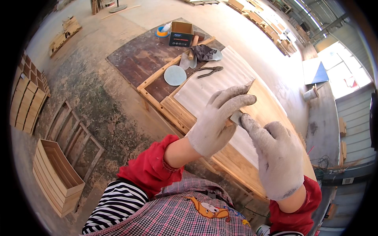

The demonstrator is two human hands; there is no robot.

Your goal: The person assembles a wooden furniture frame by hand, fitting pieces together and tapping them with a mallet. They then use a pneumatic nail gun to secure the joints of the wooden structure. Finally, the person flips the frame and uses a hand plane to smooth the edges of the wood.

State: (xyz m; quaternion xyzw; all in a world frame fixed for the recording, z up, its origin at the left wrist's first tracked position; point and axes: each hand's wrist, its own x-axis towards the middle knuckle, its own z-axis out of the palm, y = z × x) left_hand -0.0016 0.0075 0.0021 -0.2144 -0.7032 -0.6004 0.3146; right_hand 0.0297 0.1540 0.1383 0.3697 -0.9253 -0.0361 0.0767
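A small, flat grey piece [236, 117] sits between the fingertips of the left hand [216, 120] and right hand [277, 157]; left fingers reach out nearly straight, their grip impossible to tell, while right fingertips pinch its bared end. Beyond the left fingers lie a round grey disc [175, 75], then pliers [210, 71]; under them spreads a white sheet [204, 91]. Left fingers cover much of the piece, which seemingly points toward the right fingertips, its long axis hidden.

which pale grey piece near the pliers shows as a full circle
The disc left of the pliers: its whole round outline shows, while the other grey pieces show only partly beside the dark cloth.
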